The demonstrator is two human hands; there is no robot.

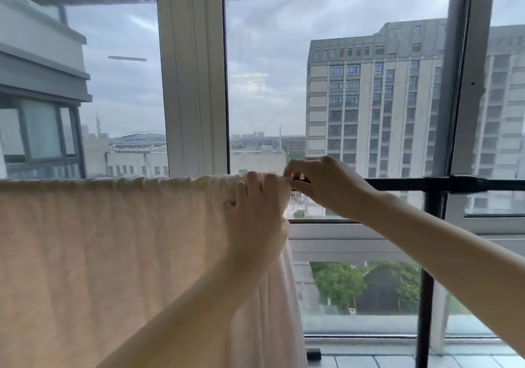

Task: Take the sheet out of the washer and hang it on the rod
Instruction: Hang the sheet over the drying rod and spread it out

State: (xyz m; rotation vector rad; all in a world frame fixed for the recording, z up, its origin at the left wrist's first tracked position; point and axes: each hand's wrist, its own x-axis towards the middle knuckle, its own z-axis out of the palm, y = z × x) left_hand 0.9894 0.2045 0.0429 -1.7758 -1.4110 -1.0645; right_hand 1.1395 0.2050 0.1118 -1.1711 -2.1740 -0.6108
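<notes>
Reaches up and forward with both bare arms, forearms converging. Curls left hand [257, 207] over the top of the sheet [113, 240], back of hand toward the camera. Pinches the sheet's edge with right hand [321, 183], thumb against fingertips, just beside the left knuckles.

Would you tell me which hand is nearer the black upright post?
Right. The right hand pinches the sheet at the rod, left of the post; the left hand grips the sheet farther left.

Pale cream sheet [113, 254] draped over black rod [412, 183], seemingly bunched rightward.
</notes>
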